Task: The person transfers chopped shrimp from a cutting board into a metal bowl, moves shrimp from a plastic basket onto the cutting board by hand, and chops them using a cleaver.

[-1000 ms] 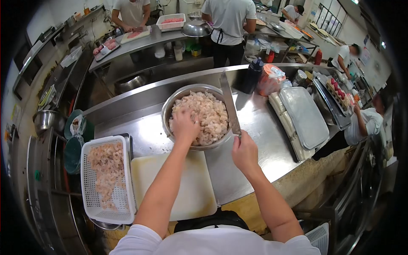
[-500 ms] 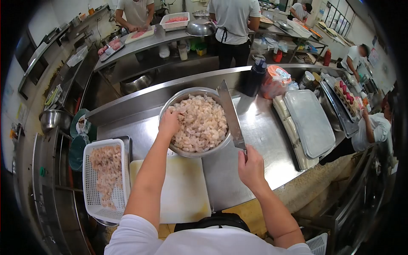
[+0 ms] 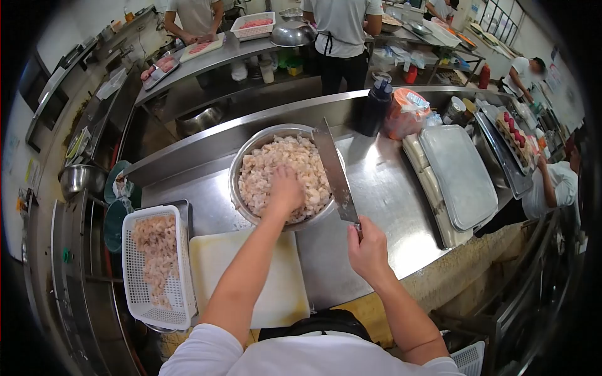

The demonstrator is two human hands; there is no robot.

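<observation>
A metal bowl [image 3: 234, 182] full of peeled shrimp [image 3: 263, 164] stands on the steel counter in front of me. My left hand [image 3: 287, 190] rests on the shrimp inside the bowl, fingers stretched forward and apart; the fingertips are partly sunk among the pieces. In my right hand [image 3: 369, 249] is the handle of a cleaver [image 3: 335, 172]. Its broad blade points up and away, over the right side of the bowl. A white cutting board [image 3: 248, 276] lies just below the bowl. More shrimp [image 3: 155, 247] lie in a white perforated basket [image 3: 135, 294] to the left.
Behind the bowl's right stand a dark bottle [image 3: 377, 108] and an orange-and-clear plastic bag [image 3: 406, 116]. A lidded container [image 3: 461, 182] sits at the right. The counter's raised back edge [image 3: 207, 141] runs behind the bowl. Several people work at other tables.
My left hand has moved right, from the bowl's left edge to the middle of the shrimp. The cleaver stays in my right hand, almost where it was.
</observation>
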